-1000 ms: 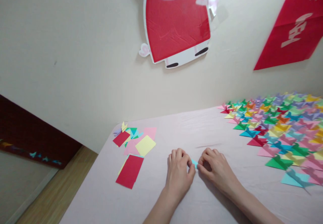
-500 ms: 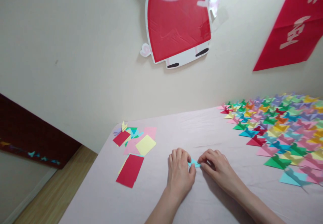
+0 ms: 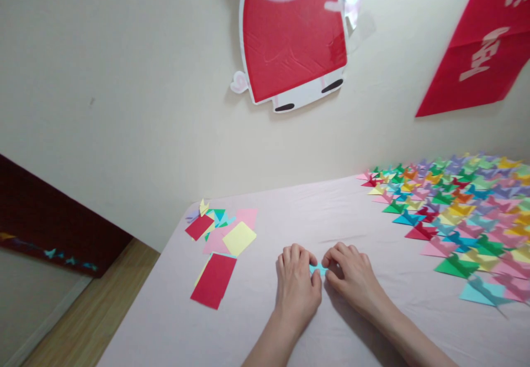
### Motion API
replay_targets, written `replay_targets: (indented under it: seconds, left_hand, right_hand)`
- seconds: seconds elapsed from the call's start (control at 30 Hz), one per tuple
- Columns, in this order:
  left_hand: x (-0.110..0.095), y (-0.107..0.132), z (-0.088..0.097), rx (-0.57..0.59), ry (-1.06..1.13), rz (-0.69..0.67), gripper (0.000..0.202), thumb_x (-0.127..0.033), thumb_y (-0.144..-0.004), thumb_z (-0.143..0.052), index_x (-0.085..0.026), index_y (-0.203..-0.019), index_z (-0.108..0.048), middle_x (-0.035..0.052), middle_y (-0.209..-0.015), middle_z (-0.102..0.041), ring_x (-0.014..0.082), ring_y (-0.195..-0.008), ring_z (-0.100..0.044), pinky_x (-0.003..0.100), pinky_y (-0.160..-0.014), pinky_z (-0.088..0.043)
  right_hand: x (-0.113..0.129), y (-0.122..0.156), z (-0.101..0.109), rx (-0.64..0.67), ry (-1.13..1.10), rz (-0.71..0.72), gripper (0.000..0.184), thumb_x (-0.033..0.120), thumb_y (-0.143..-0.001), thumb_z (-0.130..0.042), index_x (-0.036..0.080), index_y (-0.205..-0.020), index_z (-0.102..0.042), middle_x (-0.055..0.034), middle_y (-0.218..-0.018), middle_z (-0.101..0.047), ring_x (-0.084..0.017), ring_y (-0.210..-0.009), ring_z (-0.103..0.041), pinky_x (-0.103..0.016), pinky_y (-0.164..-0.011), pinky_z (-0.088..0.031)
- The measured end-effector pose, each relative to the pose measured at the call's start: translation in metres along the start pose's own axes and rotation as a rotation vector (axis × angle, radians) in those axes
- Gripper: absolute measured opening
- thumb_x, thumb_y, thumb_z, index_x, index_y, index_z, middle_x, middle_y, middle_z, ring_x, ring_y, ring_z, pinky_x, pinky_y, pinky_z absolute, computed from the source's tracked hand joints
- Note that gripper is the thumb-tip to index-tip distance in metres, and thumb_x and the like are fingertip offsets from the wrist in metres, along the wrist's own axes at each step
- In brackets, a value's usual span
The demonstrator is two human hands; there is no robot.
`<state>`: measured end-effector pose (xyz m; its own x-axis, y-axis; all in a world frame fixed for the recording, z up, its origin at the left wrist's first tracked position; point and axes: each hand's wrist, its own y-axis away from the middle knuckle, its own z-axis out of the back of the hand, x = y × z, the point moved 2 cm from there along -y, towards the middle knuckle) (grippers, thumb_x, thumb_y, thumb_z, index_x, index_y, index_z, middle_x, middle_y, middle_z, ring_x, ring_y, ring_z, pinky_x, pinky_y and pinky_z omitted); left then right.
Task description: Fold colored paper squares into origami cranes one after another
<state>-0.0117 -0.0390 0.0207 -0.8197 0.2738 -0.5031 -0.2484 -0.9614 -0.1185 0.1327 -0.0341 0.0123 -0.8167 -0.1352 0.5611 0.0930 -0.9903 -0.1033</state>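
Note:
A small piece of light blue folded paper [image 3: 318,269] lies on the pale pink cloth between my two hands, its ends covered by my fingers. My left hand [image 3: 297,278] holds its left end, thumb and index finger closed on it. On the other side, my right hand [image 3: 350,270] pinches the right end with curled fingers. The exact fold is too small to make out. To the right, many folded paper cranes [image 3: 459,245] in several colours stand in close rows.
At the left lie a stack of red paper sheets [image 3: 214,280], a yellow square [image 3: 239,238] and a small red piece [image 3: 199,227] among scraps. The cloth-covered surface [image 3: 157,323] ends at a slanting left edge above a wooden floor [image 3: 83,312]. A wall [image 3: 165,107] rises behind.
My right hand has shifted slightly left, closer to my left hand. Less of the light blue paper shows between them. The other papers and cranes stay put.

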Motion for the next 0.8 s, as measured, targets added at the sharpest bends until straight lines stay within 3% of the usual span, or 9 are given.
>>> replay_targets:
  seconds: [0.2,0.37,0.53,0.8]
  left_hand:
    - [-0.002,0.001,-0.001,-0.013,-0.023,0.030,0.020,-0.007,-0.078,-0.051,-0.022,-0.090,-0.052,0.0032,-0.103,-0.054,0.0240,-0.101,-0.046,0.040,-0.088,-0.037]
    - [-0.010,-0.001,-0.005,-0.069,0.003,0.109,0.011,-0.014,-0.079,-0.057,-0.021,-0.086,-0.052,0.0033,-0.099,-0.054,0.0253,-0.100,-0.046,0.042,-0.088,-0.036]
    - [-0.008,0.003,-0.002,-0.063,0.059,0.127,0.015,-0.010,-0.078,-0.058,-0.021,-0.087,-0.052,0.0028,-0.099,-0.055,0.0238,-0.100,-0.046,0.040,-0.088,-0.037]
    - [-0.007,0.012,-0.001,-0.063,0.004,0.108,0.012,-0.012,-0.092,-0.046,-0.020,-0.089,-0.053,0.0061,-0.107,-0.054,0.0245,-0.104,-0.047,0.039,-0.088,-0.039]
  right_hand:
    - [-0.007,0.000,0.002,0.009,-0.051,0.029,0.025,0.008,-0.071,-0.046,0.023,-0.076,-0.065,-0.0036,-0.086,-0.067,-0.023,-0.085,-0.055,-0.034,-0.075,-0.033]
    - [-0.004,0.002,0.002,-0.012,-0.035,0.035,0.020,0.012,-0.073,-0.051,0.024,-0.077,-0.066,-0.0041,-0.087,-0.068,-0.025,-0.088,-0.056,-0.036,-0.076,-0.035]
    - [-0.002,0.002,0.004,0.009,-0.029,0.028,0.023,0.009,-0.073,-0.050,0.024,-0.078,-0.067,-0.0035,-0.089,-0.068,-0.025,-0.089,-0.057,-0.036,-0.077,-0.036]
    - [-0.001,0.004,0.003,-0.005,-0.036,0.038,0.021,0.009,-0.075,-0.049,0.022,-0.079,-0.066,-0.0038,-0.089,-0.067,-0.025,-0.089,-0.057,-0.037,-0.078,-0.035]
